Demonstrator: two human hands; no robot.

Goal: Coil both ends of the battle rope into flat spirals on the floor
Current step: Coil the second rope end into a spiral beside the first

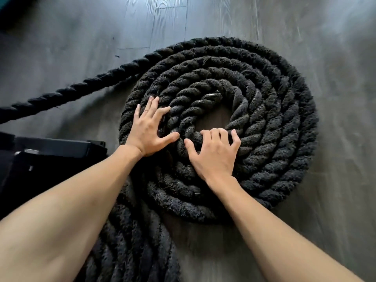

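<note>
**Two hands on one rope spiral**

Four straight, spread fingers (154, 102) of the left hand (148, 129) lie flat across the inner turns on the left side of the spiral, with the thumb stretched toward the centre; this hand presses and grips nothing. A thin ring (145, 111) sits on one of its fingers. Just beside it, the right hand (213, 155) rests on the near side of the spiral, its fingers (215, 133) bent like claws and hooked over the innermost turn at the edge of the centre gap, its thumb splayed left toward the other thumb. The two thumbs are close but apart.

Under both hands the black battle rope (264, 119) lies wound flat on the floor (335, 58) in several tight turns around a small bare gap (213, 119) where the floor shows. From the outer turn at the upper left, a loose length (81, 86) of the same rope runs off toward the left edge of the view.

Nearer the person, partly under the left forearm, a second coil (132, 241) of black rope lies touching or overlapping the near-left rim of the first. A black boxy object (50, 151) sits on the floor to the left, just beside the spiral. The floor is grey wood-grain planking.
</note>
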